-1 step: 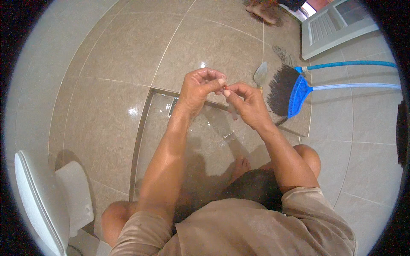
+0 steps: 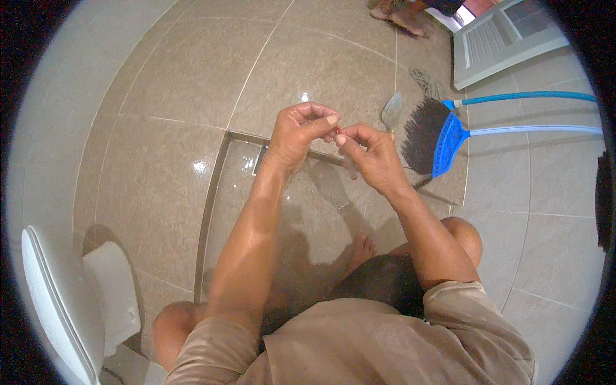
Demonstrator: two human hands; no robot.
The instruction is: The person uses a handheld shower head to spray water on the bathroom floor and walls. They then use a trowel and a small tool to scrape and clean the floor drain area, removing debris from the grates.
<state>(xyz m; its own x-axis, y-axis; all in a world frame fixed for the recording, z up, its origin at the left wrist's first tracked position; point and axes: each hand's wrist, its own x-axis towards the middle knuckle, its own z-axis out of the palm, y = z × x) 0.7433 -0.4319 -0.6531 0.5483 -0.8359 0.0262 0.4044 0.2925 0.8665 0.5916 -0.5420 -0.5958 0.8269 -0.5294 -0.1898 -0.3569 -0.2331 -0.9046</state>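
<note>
My left hand (image 2: 296,136) and my right hand (image 2: 372,157) meet over a wet, sunken patch of tiled floor (image 2: 244,212). Between their thumbs and fingertips is a small red piece (image 2: 339,130), too small to name. Both hands are closed in a pinch on it and their skin looks wet. Under my right hand's fingers shows a pale, translucent strip (image 2: 351,170); I cannot tell whether it hangs from the hand or lies beyond it.
At right a blue broom (image 2: 443,147) and a grey string mop (image 2: 427,83) lean against the wall, beside a trowel-like blade (image 2: 391,110). A white toilet (image 2: 58,308) stands at left. Another person's feet (image 2: 407,20) are near the louvred door (image 2: 507,45). A floor drain (image 2: 260,160) glints.
The other person's feet near the door have shifted, and both now show more plainly. My hands hold almost the same pose.
</note>
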